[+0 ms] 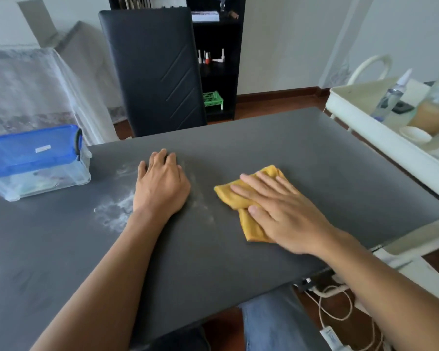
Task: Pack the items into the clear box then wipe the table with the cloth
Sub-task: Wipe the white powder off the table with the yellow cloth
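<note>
- clear box [37,162] sits on the table's [327,158] far left corner, lid on
- left hand [161,182] rests mid-table, powder smear [117,209] just to its left
- right hand [279,209] lies flat on the cloth [246,198], right of centre
- chair [152,72] behind the table

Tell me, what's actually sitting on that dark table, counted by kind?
Clear box with blue lid: 1
Yellow cloth: 1
Hands resting on top: 2, left hand on the table, right hand on the cloth
White powdery smear: 1
Total: 5
</note>
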